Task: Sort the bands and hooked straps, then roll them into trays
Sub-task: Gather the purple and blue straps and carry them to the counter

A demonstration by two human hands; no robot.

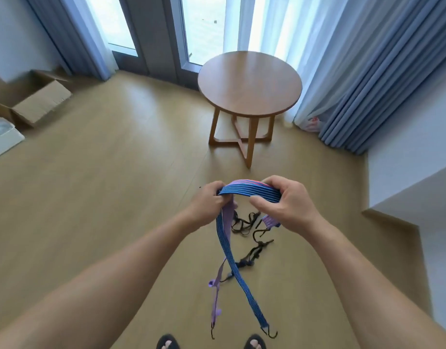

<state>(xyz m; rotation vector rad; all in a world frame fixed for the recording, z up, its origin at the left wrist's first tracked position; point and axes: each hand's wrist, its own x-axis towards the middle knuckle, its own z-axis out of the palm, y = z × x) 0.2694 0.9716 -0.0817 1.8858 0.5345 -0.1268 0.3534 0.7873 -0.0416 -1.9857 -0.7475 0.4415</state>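
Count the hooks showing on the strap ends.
3: a hook ending the blue strap, a hook ending the purple strap, a hook under the right hand. The dark tangle may hide more.

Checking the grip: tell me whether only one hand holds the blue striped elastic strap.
No, the left hand and right hand both grip the blue striped elastic strap.

My left arm (103,273) and my right arm (362,268) are bare and reach out in front of me. They come close at the hands. My left hand (208,202) has its fingers curled round one end of the bundle of straps (249,193). My right hand (284,202) grips the other end, fingers over the top, thumb under it. My hands are near each other but do not touch.
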